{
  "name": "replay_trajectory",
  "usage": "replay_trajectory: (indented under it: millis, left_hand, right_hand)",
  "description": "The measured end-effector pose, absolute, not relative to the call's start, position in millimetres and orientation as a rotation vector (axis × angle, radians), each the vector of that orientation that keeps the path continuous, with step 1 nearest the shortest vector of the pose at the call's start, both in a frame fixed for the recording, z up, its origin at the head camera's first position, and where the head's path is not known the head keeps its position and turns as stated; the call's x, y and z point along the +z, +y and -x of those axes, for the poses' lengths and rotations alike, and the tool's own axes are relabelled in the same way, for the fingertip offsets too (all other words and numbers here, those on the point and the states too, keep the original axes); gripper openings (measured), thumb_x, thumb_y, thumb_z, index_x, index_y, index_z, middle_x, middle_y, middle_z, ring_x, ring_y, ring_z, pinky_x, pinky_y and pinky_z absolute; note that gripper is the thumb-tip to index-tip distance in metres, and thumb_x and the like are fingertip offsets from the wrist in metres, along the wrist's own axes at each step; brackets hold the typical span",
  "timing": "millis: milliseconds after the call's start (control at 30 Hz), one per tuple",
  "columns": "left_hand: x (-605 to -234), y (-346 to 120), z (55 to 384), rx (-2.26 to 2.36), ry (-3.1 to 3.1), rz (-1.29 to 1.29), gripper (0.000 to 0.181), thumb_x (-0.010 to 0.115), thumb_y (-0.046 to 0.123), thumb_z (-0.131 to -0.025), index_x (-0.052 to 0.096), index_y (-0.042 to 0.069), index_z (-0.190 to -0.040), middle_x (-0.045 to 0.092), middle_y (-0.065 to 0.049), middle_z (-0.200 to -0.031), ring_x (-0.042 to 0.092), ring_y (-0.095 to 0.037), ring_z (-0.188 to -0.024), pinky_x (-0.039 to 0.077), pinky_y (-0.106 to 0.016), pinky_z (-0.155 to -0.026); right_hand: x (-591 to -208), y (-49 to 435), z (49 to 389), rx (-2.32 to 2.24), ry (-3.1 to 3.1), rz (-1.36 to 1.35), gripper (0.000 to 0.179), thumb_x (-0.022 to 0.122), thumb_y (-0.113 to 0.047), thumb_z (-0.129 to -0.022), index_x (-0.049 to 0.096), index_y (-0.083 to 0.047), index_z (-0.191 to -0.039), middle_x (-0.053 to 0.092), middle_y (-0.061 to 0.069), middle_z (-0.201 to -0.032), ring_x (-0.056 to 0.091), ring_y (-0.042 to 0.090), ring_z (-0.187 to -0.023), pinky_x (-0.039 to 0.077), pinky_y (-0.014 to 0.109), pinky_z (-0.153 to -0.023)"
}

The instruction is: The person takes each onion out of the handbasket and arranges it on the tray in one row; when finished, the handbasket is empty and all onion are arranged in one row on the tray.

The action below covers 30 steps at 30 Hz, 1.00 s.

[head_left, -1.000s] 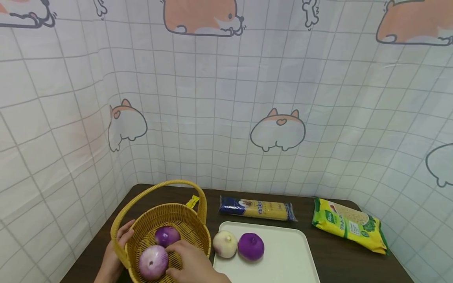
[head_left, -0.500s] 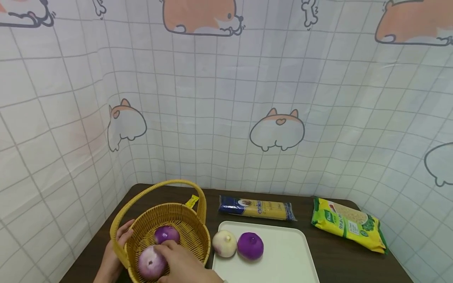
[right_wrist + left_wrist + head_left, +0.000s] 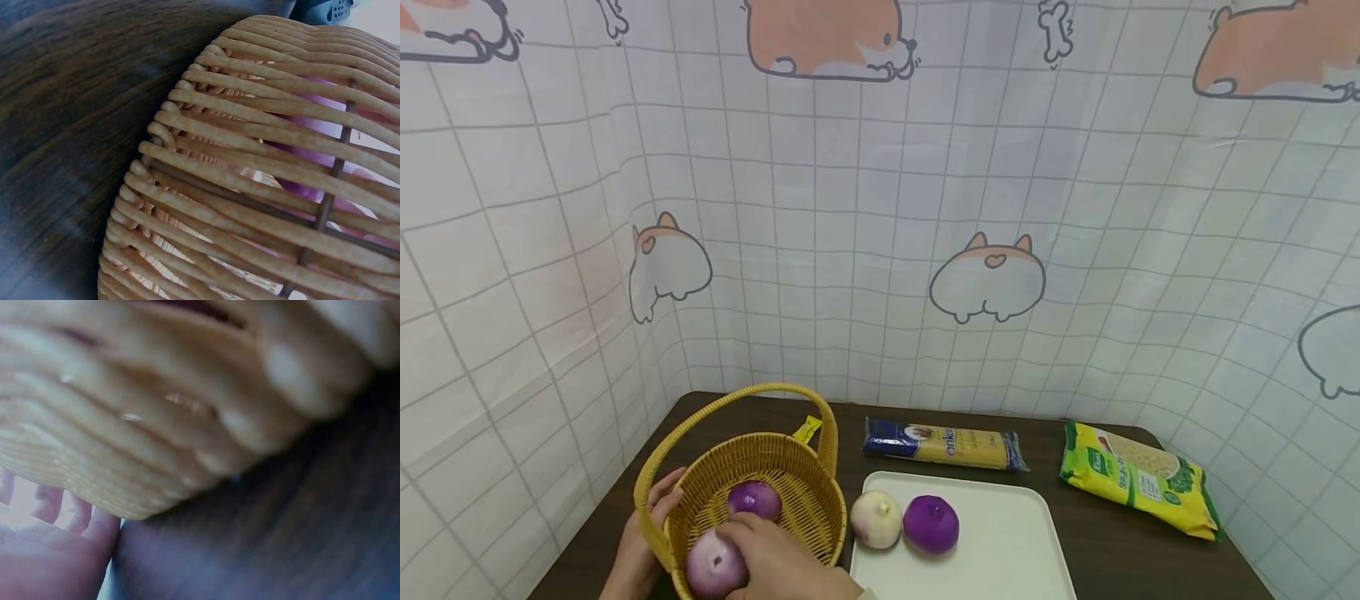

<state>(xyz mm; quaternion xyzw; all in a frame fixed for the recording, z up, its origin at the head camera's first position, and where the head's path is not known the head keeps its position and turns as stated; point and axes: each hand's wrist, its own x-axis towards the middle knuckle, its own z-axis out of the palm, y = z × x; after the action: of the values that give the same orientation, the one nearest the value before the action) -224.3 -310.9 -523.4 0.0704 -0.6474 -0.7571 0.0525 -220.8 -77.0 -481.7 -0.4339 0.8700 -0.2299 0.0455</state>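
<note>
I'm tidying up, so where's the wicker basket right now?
The wicker basket stands lower left in the head view, left of the white tray, the left hand at its outer side.

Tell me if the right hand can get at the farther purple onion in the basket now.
Probably yes, but only after freeing its grip: the right hand holds the nearer onion. The farther purple onion lies just beyond that hand in the open basket, its top uncovered.
</note>
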Motion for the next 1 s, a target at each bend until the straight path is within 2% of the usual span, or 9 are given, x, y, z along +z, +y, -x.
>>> replay_trajectory:
  millis: [167, 467, 767, 1000]
  left_hand:
    - [-527.3, -312.9, 224.7, -2.307, -1.962, -0.218, 0.057, 0.048, 0.034, -0.104, 0.028, 0.006, -0.150, 0.061, 0.015, -0.116, 0.060, -0.009, -0.107, 0.053, -0.029, -0.085]
    - [-531.1, -313.8, 225.4, -2.317, -1.947, -0.186, 0.054, 0.046, 0.032, -0.105, 0.028, 0.006, -0.149, 0.061, 0.014, -0.116, 0.060, -0.009, -0.106, 0.053, -0.028, -0.084]
    - [-530.0, -312.5, 225.0, -2.300, -1.937, -0.157, 0.053, 0.047, 0.030, -0.105, 0.030, 0.005, -0.148, 0.061, 0.012, -0.117, 0.061, -0.010, -0.106, 0.054, -0.028, -0.084]
    - [-529.9, -312.1, 226.2, -2.298, -1.933, -0.164, 0.052, 0.046, 0.030, -0.105, 0.030, 0.005, -0.148, 0.060, 0.012, -0.117, 0.061, -0.010, -0.105, 0.054, -0.028, -0.084]
  right_hand:
    - [-483.9, -76.9, 221.1, -0.787, 2.627, 1.286, 0.063, 0.081, -0.043, -0.078, 0.051, -0.028, -0.131, 0.050, -0.017, -0.127, 0.049, -0.003, -0.112, 0.047, 0.020, -0.087]
    - [-486.6, -75.7, 220.4, -0.772, 2.647, 1.305, 0.065, 0.081, -0.045, -0.078, 0.053, -0.033, -0.136, 0.046, -0.012, -0.114, 0.048, -0.002, -0.093, 0.044, 0.017, -0.076]
    - [-487.9, -76.5, 221.7, -0.742, 2.627, 1.179, 0.070, 0.080, -0.049, -0.077, 0.051, -0.029, -0.138, 0.047, -0.011, -0.111, 0.051, -0.001, -0.092, 0.048, 0.020, -0.075]
    - [-487.3, -76.5, 223.4, -0.780, 2.562, 1.138, 0.067, 0.082, -0.047, -0.075, 0.050, -0.028, -0.132, 0.052, -0.015, -0.111, 0.052, -0.002, -0.094, 0.049, 0.021, -0.077]
